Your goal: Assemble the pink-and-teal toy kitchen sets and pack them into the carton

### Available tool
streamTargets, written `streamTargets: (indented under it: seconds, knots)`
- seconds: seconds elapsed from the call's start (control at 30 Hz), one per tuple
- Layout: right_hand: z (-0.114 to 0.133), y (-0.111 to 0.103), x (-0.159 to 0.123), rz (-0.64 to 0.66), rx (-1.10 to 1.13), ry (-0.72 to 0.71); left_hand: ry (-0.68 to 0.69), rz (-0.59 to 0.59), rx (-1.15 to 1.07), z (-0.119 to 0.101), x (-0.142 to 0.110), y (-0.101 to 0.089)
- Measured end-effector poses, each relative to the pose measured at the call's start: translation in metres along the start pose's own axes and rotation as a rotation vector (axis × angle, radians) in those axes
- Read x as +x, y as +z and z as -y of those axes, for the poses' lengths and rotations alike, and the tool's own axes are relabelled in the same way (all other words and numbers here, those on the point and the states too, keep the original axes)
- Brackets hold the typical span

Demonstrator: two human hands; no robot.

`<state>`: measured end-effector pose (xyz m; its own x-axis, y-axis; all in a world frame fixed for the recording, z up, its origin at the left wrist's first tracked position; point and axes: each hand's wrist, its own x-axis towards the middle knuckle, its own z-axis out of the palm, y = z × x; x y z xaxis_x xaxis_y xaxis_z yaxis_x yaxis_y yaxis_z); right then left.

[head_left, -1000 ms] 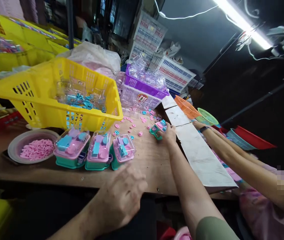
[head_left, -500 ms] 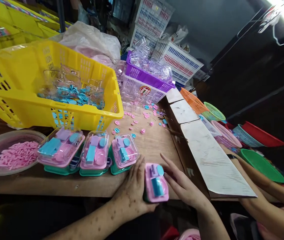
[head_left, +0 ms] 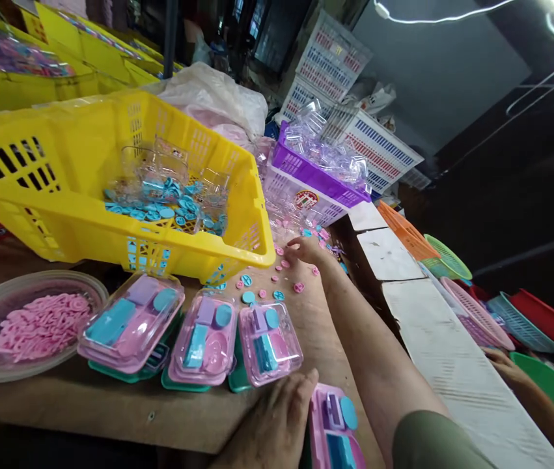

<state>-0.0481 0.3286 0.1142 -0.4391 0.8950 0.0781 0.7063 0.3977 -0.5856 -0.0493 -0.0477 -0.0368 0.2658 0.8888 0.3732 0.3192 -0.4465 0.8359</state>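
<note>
My left hand [head_left: 281, 417] is closed against the left side of a pink toy case [head_left: 323, 426] with purple and blue pieces in it, near the table's front edge; its thumb is out of sight. Stretched far across the table, my right hand [head_left: 306, 249] has its fingers loosely bent and apart, with nothing visible in them. It is close to clear plastic covers [head_left: 281, 212] and small loose pink pieces. Left of my left hand stand three similar cases under clear covers: one nearest [head_left: 271, 345], a middle one [head_left: 204, 345] and a larger-looking one [head_left: 130, 326].
A yellow basket [head_left: 193, 251] holds blue pieces and clear plastic parts. A round tub [head_left: 37, 277] of pink pieces sits at left. Behind are a purple basket [head_left: 320, 179] of clear covers and a white board [head_left: 433, 326] at right. Another person's hand [head_left: 506, 371] shows beyond it.
My right hand has moved from beside the pink toy case far forward toward the clear covers. My left hand stays at the case. The view has shifted, so things appear lower and further right.
</note>
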Motion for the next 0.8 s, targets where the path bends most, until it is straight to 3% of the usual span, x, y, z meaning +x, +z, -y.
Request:
streamTargets:
  seconds: [0.1,0.17,0.27,0.4,0.5,0.6,0.73,0.8]
  knots:
    - [-0.012,-0.01,-0.007,-0.14,0.131,0.063,-0.017,0.017,-0.022,-0.003,0.002,-0.001]
    - [-0.026,-0.027,-0.041,-0.263,0.249,0.101,0.003,-0.016,-0.068,-0.013,0.001,-0.007]
    - [-0.048,-0.045,-0.133,-0.369,0.388,0.206,-0.005,-0.087,-0.119,-0.028,-0.002,-0.02]
    - [-0.063,-0.049,-0.276,-0.35,0.412,0.406,0.019,-0.12,-0.093,-0.035,-0.002,-0.032]
    - [-0.066,-0.054,-0.343,-0.3,0.301,0.498,0.05,-0.122,-0.045,-0.036,0.0,-0.034]
    - [-0.069,-0.055,-0.352,-0.346,0.1,0.411,0.082,-0.136,0.015,-0.035,0.001,-0.033]
    - [-0.074,-0.036,-0.314,-0.276,-0.167,-0.075,0.105,-0.159,0.079,-0.031,0.001,-0.029]
    - [-0.076,-0.029,-0.296,-0.259,-0.182,-0.171,0.113,-0.158,0.101,-0.029,0.001,-0.027]
